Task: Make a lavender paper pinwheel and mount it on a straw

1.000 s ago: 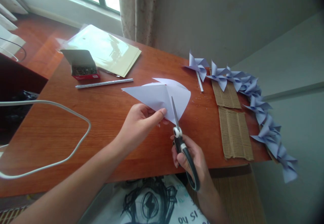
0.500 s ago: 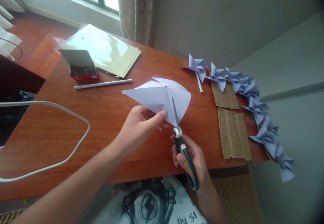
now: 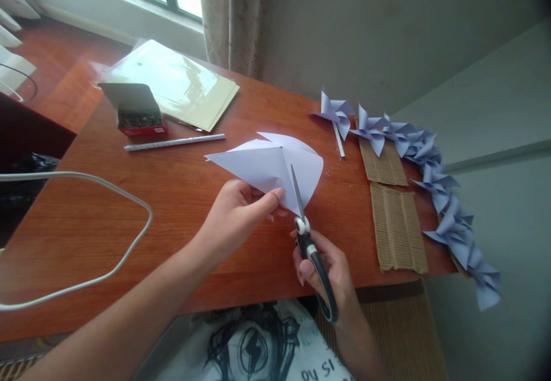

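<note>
Over the table, my left hand (image 3: 245, 206) pinches the near edge of a white paper sheet (image 3: 258, 166), thumb on top and fingers underneath. The sheet is bent, with cut flaps on its far side and a small dark dot near its middle. My right hand (image 3: 329, 269) is closed around the black-and-grey handles of a pair of scissors (image 3: 316, 260). One blade lies over the paper, reaching in from its near corner towards the dot; the other blade is hidden beneath the sheet.
Several paper pinwheels (image 3: 434, 180) line the table's right edge, beside corrugated cardboard pieces (image 3: 398, 226). At the back left are an open small box (image 3: 140, 120), a rolled paper stick (image 3: 174, 142) and a stack of sheets (image 3: 172, 82). A white cable (image 3: 129, 197) loops over the left side.
The paper, scissors and both hands hold almost the same pose. Only a very slight shift of the paper to the left shows.
</note>
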`<state>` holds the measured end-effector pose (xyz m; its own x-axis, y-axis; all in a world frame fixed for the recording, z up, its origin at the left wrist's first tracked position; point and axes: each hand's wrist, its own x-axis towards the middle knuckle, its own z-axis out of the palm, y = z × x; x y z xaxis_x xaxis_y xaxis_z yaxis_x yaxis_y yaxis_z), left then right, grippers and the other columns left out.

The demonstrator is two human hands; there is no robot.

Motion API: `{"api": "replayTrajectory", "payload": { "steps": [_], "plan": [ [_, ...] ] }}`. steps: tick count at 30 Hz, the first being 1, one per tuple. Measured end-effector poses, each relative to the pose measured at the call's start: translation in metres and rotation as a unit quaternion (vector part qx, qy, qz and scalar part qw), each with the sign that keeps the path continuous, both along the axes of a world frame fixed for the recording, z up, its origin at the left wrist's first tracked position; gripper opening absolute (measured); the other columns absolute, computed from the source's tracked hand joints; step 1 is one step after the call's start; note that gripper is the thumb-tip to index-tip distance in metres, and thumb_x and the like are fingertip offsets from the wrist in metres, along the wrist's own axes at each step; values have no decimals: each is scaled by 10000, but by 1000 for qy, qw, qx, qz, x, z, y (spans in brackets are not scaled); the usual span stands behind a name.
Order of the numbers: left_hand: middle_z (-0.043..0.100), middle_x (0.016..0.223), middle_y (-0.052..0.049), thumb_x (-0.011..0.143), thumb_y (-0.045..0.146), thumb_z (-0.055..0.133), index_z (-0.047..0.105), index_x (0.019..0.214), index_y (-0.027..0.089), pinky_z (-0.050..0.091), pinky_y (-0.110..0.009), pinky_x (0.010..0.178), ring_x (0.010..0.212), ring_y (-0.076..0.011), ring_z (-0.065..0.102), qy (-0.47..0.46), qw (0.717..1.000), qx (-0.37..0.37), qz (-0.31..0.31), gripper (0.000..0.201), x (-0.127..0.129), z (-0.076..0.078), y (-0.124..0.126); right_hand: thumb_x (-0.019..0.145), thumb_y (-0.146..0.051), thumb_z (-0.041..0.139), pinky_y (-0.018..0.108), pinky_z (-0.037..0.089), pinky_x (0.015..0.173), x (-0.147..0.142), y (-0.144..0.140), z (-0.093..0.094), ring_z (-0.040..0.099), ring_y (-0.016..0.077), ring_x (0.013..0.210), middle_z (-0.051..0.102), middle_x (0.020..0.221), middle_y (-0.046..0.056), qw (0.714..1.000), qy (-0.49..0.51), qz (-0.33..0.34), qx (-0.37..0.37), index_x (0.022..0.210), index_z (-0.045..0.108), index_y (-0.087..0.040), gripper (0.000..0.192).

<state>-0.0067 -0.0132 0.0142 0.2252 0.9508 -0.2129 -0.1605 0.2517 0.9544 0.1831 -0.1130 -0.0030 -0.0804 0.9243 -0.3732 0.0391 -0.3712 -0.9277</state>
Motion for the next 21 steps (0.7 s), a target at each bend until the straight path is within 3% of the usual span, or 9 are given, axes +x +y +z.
{"api": "replayTrajectory", "payload": {
  "steps": [21],
  "plan": [
    [754, 678, -49, 846, 322, 718, 734, 689, 148, 509, -227, 588, 643, -174, 689, 14, 1000, 12, 0, 236, 0, 1, 0, 799, -535, 783, 230, 362, 492, -1, 1, 6, 457, 98, 566, 599, 795, 12, 1000, -11, -12, -17, 1201, 677, -175, 550]
  ]
}}
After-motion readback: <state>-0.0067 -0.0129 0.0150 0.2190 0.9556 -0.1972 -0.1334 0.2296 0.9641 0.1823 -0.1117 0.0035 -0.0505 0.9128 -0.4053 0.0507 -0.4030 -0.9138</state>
